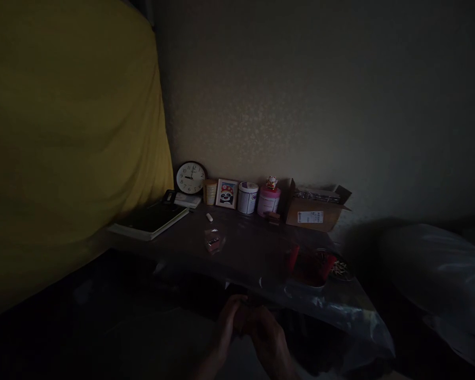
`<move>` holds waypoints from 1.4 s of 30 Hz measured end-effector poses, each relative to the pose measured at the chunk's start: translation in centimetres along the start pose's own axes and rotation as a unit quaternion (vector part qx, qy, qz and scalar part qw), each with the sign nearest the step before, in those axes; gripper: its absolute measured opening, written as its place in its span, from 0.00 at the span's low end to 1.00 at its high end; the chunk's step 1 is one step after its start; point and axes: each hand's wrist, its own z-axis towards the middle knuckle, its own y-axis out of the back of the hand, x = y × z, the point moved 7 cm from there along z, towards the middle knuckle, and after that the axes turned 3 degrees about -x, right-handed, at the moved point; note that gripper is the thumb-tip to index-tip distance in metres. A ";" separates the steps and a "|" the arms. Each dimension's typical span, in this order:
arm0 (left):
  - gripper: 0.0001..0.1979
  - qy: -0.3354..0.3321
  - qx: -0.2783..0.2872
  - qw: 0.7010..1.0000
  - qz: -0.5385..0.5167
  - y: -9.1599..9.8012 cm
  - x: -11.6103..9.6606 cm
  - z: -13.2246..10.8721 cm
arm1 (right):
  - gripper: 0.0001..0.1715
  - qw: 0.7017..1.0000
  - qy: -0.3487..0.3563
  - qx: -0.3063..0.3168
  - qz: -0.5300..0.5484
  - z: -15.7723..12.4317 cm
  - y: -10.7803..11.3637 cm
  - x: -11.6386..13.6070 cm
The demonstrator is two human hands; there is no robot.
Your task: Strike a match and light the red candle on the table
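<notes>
The room is very dark. My left hand (227,322) and my right hand (267,330) are together low in the view, just in front of the near edge of a dark table (245,248) covered in clear plastic. The fingers of both hands curl toward each other and touch, around something small that I cannot make out. Nearest on the table are a small packet (212,243) and a red container (311,266) beside a dish of small bits (340,269).
Along the wall stand a round clock (190,177), a small jar (210,191), a framed picture (226,193), a white tin (247,197), a pink jar (268,198) and an open cardboard box (314,208). A book (150,220) lies at left. Yellow fabric (63,148) fills the left; a pale pillow (439,274) sits right.
</notes>
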 end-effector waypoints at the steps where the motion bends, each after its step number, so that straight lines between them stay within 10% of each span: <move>1: 0.19 -0.004 -0.002 1.000 -0.003 0.0 0.0 0.0 | 0.10 1.000 0.000 0.000 -0.001 0.0 0.0 0.0; 42: 0.11 -0.049 -0.057 0.996 0.054 0.4 -1.4 -0.3 | 0.05 1.000 0.012 -0.021 0.013 -0.4 -0.4 0.8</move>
